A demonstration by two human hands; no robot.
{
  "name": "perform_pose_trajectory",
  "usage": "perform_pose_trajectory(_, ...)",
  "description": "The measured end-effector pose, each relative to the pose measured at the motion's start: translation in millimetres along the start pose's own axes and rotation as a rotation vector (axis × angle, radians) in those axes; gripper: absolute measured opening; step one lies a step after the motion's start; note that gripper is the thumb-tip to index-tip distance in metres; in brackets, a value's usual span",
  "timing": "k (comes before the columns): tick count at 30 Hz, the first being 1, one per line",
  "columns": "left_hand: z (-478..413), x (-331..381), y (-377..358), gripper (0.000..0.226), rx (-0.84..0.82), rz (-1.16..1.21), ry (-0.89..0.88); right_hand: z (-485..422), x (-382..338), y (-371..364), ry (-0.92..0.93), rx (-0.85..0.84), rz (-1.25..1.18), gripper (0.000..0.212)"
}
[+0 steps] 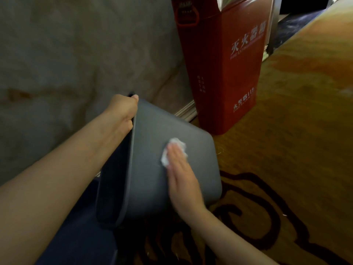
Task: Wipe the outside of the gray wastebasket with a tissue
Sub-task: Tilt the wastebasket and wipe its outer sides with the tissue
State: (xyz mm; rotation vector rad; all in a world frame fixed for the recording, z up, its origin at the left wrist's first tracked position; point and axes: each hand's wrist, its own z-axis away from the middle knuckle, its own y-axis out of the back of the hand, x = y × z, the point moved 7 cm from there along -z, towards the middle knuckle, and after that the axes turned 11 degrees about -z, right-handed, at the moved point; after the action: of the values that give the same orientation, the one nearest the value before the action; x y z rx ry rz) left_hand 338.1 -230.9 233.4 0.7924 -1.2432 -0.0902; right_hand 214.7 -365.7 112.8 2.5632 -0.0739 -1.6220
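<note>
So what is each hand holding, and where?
The left hand grips the tilted wastebasket by its top rim. The right hand lies flat, pressing a crumpled tissue against the wastebasket's outer side.

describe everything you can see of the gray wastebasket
The gray wastebasket is a smooth, matte bin, plastic by the look of it, with rounded corners and a thin rim. It is tipped on its side, opening toward the person, base toward the red box. The left hand grips its rim at the top. The right hand lies flat on its upturned outer wall, pressing a crumpled white tissue against it. The patterned carpet lies beneath; its inside looks dark.
</note>
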Motion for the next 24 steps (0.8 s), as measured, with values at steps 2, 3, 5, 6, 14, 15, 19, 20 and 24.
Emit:
perform_pose_trajectory(2, -5, -1, -1, 0.045, -0.002, -0.025, 0.001, 14, 51, 32, -0.206, 0.088, -0.059, 0.048)
perform_pose_trajectory(3, -7, 1, -4, 0.045, -0.008, -0.035, -0.007, 18, 75, 48, -0.321, 0.124, -0.089, 0.047)
perform_pose_trajectory(5, -7, 7, -16, 0.046, -0.04, -0.052, -0.033, 20, 108, 67, -0.478, 0.139, -0.1, 0.046)
perform_pose_trajectory(6, -6, 12, -22, 0.046, -0.05, -0.065, -0.051, 19, 117, 70, -0.508, 0.138, -0.089, 0.046)
perform_pose_trajectory(14, 40, 5, -21, 0.031, -0.309, -0.249, -0.119, 11, 137, 71, -0.576, 0.184, -0.062, 0.044)
perform_pose_trajectory(15, 53, -8, -16, 0.033, -0.332, -0.352, -0.175, 9, 138, 72, -0.596, 0.196, -0.068, 0.043)
perform_pose_trajectory(19, 83, -44, 0, 0.044, -0.268, -0.355, -0.267, 5, 125, 66, -0.617, 0.263, -0.163, 0.041)
perform_pose_trajectory(20, 81, -45, 2, 0.046, -0.239, -0.336, -0.247, 4, 113, 60, -0.572, 0.259, -0.195, 0.041)
perform_pose_trajectory(24, 64, -40, -1, 0.045, -0.23, -0.31, -0.208, -10, 39, 22, -0.279, 0.133, -0.21, 0.042)
